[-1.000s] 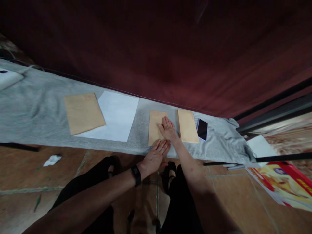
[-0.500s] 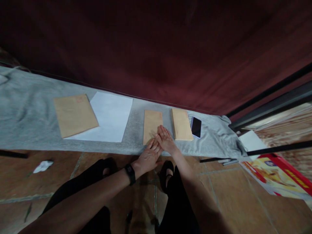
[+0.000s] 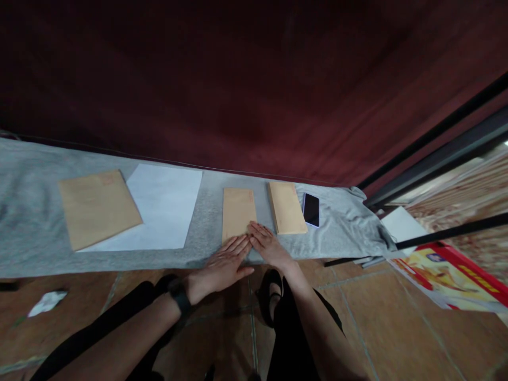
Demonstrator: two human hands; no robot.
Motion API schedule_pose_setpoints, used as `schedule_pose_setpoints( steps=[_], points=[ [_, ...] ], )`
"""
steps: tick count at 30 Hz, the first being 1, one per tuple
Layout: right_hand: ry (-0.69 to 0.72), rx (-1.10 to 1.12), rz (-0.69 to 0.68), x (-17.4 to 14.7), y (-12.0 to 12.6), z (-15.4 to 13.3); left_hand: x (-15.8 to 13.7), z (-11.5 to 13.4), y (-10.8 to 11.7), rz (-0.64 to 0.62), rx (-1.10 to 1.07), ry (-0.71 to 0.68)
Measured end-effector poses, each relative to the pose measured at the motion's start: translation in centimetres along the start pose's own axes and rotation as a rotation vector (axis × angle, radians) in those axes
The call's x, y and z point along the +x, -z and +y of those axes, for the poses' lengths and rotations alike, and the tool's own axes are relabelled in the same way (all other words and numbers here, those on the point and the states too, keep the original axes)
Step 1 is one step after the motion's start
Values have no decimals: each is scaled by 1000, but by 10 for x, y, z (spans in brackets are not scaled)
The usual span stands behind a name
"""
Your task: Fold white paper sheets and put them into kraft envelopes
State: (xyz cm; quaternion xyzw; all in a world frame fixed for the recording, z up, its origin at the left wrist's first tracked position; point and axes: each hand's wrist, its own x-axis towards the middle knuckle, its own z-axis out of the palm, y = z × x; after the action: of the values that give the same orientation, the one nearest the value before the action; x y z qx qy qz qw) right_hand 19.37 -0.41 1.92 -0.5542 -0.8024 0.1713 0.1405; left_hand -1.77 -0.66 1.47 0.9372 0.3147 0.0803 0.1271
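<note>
A single brown paper envelope (image 3: 238,211) with small red print lies flat on the grey cloth. My left hand (image 3: 226,264) rests palm down across its near edge, fingers stretched out and lying flat. Beside it, my right hand (image 3: 270,247) lies over the envelope's near right corner, its fingers extended and their tips close to the left fingers. Just right of it sits a stack of brown envelopes (image 3: 289,209). To the left, another pile of larger-looking brown envelopes (image 3: 100,209) overlaps white paper sheets (image 3: 164,203).
A phone (image 3: 311,209) lies right of the stack. The grey cloth (image 3: 337,233) covers a narrow bench before a dark red curtain (image 3: 238,106). Black metal bars (image 3: 452,231) and a red and yellow box (image 3: 452,275) stand at right. Crumpled white paper (image 3: 47,302) is on the tiled floor.
My hands have moved apart from their overlapped position, the left sliding to the left along the envelope's near edge. The view has shifted slightly.
</note>
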Motion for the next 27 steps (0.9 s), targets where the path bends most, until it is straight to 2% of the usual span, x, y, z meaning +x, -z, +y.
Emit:
schedule_pose_setpoints(
  steps=[6, 13, 21, 27],
  points=[
    [-45, -27, 118, 3, -1, -12, -7, -17, -8, 136, 53, 121],
    [-40, -115, 90, 6, -20, -38, -6, -11, -7, 186, 115, 163],
    [-138, -148, 133, -4, -17, -20, -3, -26, 5, 145, 93, 139],
    [-128, -147, 105, -4, -10, -9, 3, -30, 22, 88, 83, 80]
  ],
)
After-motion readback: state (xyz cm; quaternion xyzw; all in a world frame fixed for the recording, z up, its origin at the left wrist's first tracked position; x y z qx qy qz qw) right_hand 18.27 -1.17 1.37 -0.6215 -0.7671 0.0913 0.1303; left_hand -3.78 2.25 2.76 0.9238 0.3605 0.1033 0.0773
